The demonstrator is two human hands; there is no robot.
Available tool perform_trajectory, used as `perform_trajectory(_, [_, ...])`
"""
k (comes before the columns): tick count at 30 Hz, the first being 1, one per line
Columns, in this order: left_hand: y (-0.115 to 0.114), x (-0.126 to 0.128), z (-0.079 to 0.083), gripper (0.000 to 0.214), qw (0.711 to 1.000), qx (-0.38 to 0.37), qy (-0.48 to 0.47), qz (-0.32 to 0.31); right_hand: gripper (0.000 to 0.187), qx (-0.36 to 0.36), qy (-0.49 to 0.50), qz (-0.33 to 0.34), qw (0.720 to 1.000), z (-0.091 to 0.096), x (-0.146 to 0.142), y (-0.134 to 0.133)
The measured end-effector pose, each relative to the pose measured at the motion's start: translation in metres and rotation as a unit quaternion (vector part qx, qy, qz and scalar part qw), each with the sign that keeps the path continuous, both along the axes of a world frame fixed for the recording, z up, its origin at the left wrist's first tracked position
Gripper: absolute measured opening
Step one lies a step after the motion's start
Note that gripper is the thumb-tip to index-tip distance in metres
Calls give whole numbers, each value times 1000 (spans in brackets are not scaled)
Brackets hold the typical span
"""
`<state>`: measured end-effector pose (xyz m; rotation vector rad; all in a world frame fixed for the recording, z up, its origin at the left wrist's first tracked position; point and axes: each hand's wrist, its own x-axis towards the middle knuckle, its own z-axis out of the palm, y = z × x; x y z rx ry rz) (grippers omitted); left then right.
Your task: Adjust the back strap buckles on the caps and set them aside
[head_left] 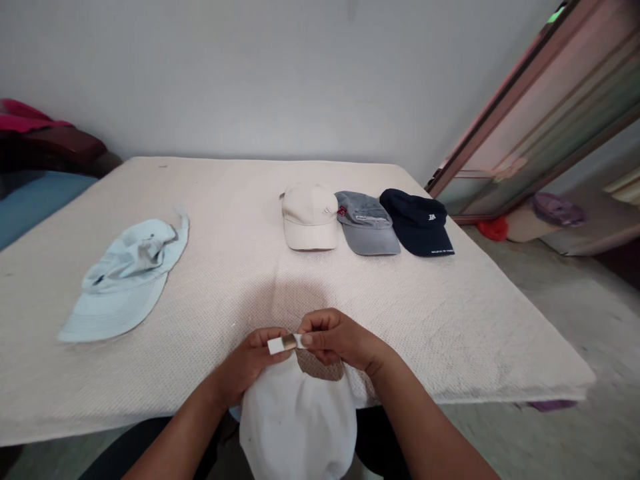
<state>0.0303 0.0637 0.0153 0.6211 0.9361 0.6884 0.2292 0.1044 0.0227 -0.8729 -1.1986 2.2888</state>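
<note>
A white cap point(300, 420) hangs at the table's front edge, its back opening turned upward and its strap with a metal buckle point(289, 342) at the top. My left hand point(253, 360) pinches the left end of the strap beside the buckle. On the other side, my right hand point(335, 339) grips the strap between thumb and fingers. The cap's brim is hidden from view. A light blue cap point(125, 273), crumpled at the crown, lies to the left on the table.
At the back right of the cloth-covered table point(240, 267) sit a cream cap point(311, 217), a grey-blue cap point(367, 223) and a navy cap point(417, 223) in a row. A pale wall point(260, 80) rises behind. A glass-panelled frame point(530, 127) stands at the right.
</note>
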Motion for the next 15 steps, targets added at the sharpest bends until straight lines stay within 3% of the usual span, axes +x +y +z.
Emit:
perform_trajectory(4, [1, 1, 1, 14, 999, 3, -34, 1, 17, -12, 8, 4, 1000, -1, 2, 0])
perform_trajectory(11, [-1, -1, -3, 16, 999, 6, 40, -3, 18, -65, 49, 9, 997, -2, 0, -2])
perform_trajectory(15, [-1, -1, 1, 15, 1000, 0, -3, -11, 18, -70, 32, 9, 997, -3, 0, -1])
